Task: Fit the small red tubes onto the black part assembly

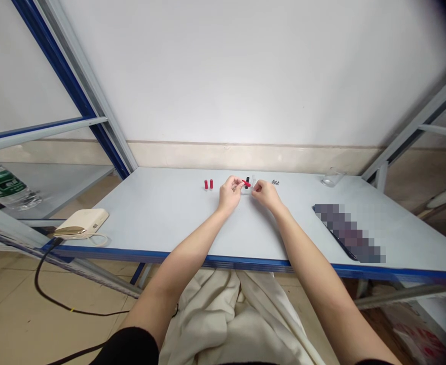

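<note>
My left hand is closed in a pinch around a small red stick-like piece, which points toward the right. Close by on the right, my right hand has its fingers pressed together; what they hold, if anything, is too small to make out. Between the hands stands a small black cylinder, partly covered by the red piece. A clear, narrow piece shows beside the right fingertips. Two short red tubes with pale lower ends, a left one and a right one, stand upright left of my hands.
Several small metallic parts lie right of my right hand. A clear cup is tipped near the back right of the grey table. A pixelated flat object lies right; a cream-coloured box and water bottle are left.
</note>
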`<control>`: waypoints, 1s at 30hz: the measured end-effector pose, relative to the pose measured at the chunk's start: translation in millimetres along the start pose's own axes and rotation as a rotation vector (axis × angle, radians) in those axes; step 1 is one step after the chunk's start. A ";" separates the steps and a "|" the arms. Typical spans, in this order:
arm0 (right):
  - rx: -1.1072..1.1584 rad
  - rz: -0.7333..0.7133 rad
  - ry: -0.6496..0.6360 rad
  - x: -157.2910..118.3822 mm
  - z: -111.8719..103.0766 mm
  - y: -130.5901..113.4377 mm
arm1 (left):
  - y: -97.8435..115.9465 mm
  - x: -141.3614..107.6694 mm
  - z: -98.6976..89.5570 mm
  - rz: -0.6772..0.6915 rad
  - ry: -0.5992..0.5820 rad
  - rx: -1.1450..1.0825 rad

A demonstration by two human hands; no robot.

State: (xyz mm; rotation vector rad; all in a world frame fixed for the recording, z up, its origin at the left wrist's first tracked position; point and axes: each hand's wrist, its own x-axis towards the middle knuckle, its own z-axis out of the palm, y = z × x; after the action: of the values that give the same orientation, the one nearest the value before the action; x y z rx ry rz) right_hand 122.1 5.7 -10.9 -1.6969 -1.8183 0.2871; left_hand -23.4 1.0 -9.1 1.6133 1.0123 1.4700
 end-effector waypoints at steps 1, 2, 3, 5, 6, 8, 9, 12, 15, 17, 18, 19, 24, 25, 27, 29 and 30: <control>-0.002 -0.002 -0.003 -0.1 -0.2 0.0 | 0.4 -0.4 0.4 0.003 -0.003 -0.015; -0.005 -0.005 -0.005 -0.2 -0.4 -0.1 | 0.7 -0.8 0.6 0.009 -0.008 -0.016; -0.007 -0.009 -0.007 -0.2 -0.5 -0.3 | 1.0 -1.1 0.8 0.017 -0.014 -0.004; -0.017 -0.017 -0.004 -0.4 -0.5 -0.8 | 1.5 -1.9 0.7 0.040 -0.026 0.044; -0.022 -0.020 -0.001 -0.6 -0.6 -1.1 | 2.0 -2.2 0.4 0.053 -0.031 0.071; -0.028 -0.024 0.006 -1.0 -0.8 -1.9 | 3.0 -2.8 -0.7 0.087 -0.034 0.124; -0.026 -0.029 0.007 -1.3 -1.0 -2.3 | 3.5 -3.0 -1.3 0.110 -0.036 0.152; -0.006 -0.061 0.009 -1.9 -1.8 -3.5 | 4.0 -3.5 -3.3 0.189 -0.045 0.233; 0.020 -0.097 0.011 -1.9 -2.5 -3.7 | 2.7 -3.1 -4.3 0.212 -0.047 0.261; 0.044 -0.118 0.011 -1.9 -2.7 -4.0 | 1.5 -2.2 -4.3 0.185 -0.024 0.247; 0.057 -0.128 0.008 -2.0 -2.8 -4.4 | 1.0 -1.6 -4.2 0.167 -0.008 0.232; 0.070 -0.137 0.004 -2.3 -3.0 -5.2 | 0.6 -1.0 -4.2 0.150 0.009 0.214; 0.174 -0.134 0.000 -5.5 -4.5 -13.7 | -0.6 0.5 -3.4 0.100 0.046 0.160; 0.198 -0.119 0.009 -6.0 -4.6 -15.4 | -1.2 0.3 -3.1 0.098 0.032 0.162; 0.240 -0.083 0.033 -6.5 -4.7 -17.7 | -2.9 -0.4 -2.3 0.102 -0.012 0.164; 0.284 -0.055 0.050 -6.2 -4.6 -18.6 | -5.0 -1.1 -1.8 0.114 -0.044 0.169; 0.304 -0.049 0.052 -6.0 -4.5 -18.7 | -5.9 -1.3 -1.7 0.122 -0.050 0.177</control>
State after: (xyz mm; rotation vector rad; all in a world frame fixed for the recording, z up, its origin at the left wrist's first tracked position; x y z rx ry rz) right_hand 109.2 -3.9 1.2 -1.4339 -1.6793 0.4690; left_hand -25.6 2.3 -14.8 1.8574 1.0574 1.4448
